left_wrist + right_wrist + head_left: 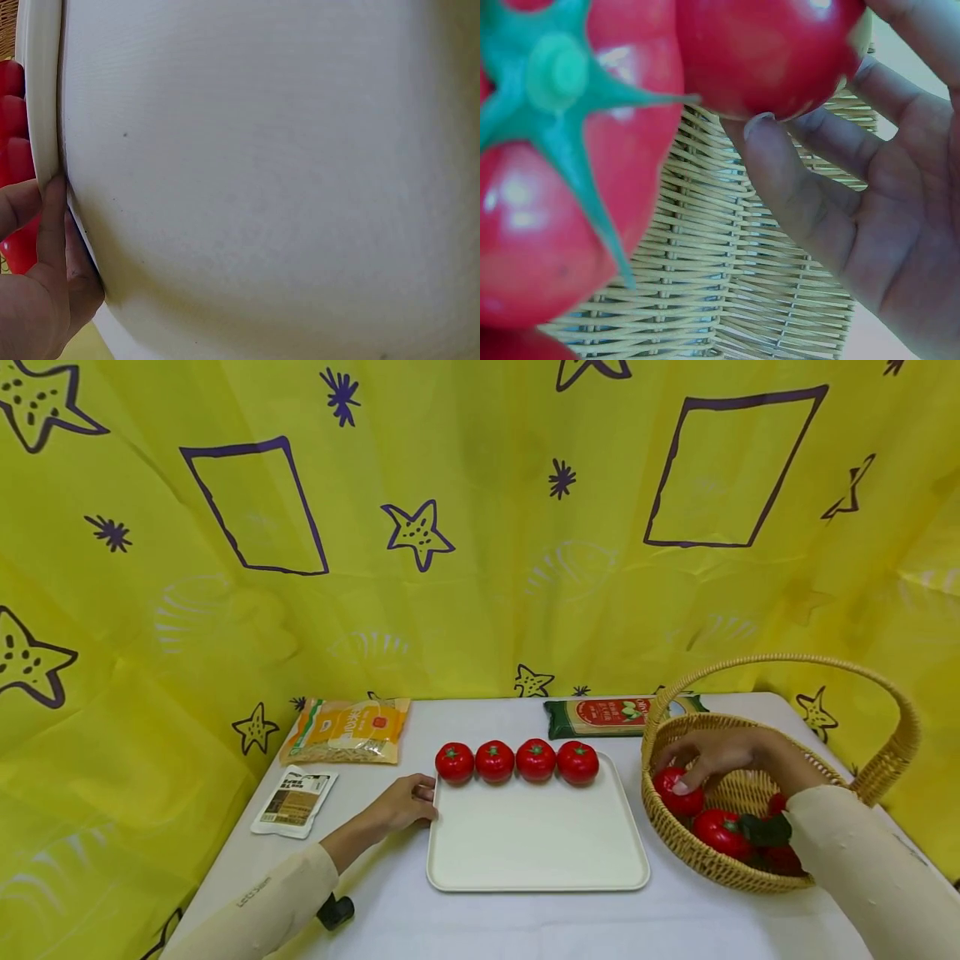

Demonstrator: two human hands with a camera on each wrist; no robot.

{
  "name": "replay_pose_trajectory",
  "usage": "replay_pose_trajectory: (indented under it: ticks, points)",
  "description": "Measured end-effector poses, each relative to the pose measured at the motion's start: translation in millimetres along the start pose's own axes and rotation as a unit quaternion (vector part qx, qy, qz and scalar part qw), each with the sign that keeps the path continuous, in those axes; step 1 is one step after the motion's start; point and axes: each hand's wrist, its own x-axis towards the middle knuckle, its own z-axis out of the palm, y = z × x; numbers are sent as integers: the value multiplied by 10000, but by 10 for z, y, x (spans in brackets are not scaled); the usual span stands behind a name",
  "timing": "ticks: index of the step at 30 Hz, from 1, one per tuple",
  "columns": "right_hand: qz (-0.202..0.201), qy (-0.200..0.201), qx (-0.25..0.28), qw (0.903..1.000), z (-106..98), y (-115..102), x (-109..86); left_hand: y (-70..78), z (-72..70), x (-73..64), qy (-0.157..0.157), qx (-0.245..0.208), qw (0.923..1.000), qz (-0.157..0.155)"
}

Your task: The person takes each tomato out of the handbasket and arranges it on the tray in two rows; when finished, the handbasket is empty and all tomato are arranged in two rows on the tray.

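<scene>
My left hand (408, 802) pinches the left rim of a white rectangular tray (536, 843); in the left wrist view, fingers (52, 225) meet at the tray's edge (45, 97). Along the tray's far side several red tomatoes (536, 761) stand in a row. Inside the wicker basket (675, 839) on the right, my right hand (712, 756) grips a tomato (678, 793), its thumb and fingers around the fruit (772, 52). Beside that one lies another tomato (630, 195) with a green star-shaped stem, and more tomatoes are partly hidden by the forearm.
An orange food bag (348, 732) and a smaller white pouch (292, 802) lie at the left of the table. Behind the tray is a green and red packet (600, 717), partly behind the basket. The basket's tall handle (795, 658) arches over the right arm. A yellow curtain (480, 610) hangs behind.
</scene>
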Motion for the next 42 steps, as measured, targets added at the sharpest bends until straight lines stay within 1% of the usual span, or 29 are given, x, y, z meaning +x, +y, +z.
replay_pose_trajectory:
  ticks: [8, 13, 17, 24, 30, 35, 42]
  points:
    - [-132, 117, 18, 9998, -21, -37, -75, -16, -15, -9, 28, 33, 10000, 34]
    - [-184, 216, 85, 9996, -23, -51, -127, -14, -18, 5, -8, 9, 10000, 33]
    - [-228, 303, 101, 9992, -11, -40, -149, -20, -16, 20, 31, 47, 10000, 31]
    - [-396, 212, 119, 9989, -21, -24, -184, -29, 0, 19, 44, 31, 10000, 73]
    - [-448, 261, 125, 9986, -20, -32, -255, -21, 1, 9, 28, 12, 9999, 108]
    - [-535, 239, 151, 9982, -19, -27, -306, -21, 4, 4, 12, -95, 9999, 109]
    - [-654, 132, 377, 9971, -20, 2, -391, -15, 6, 4, 13, -2, 9999, 141]
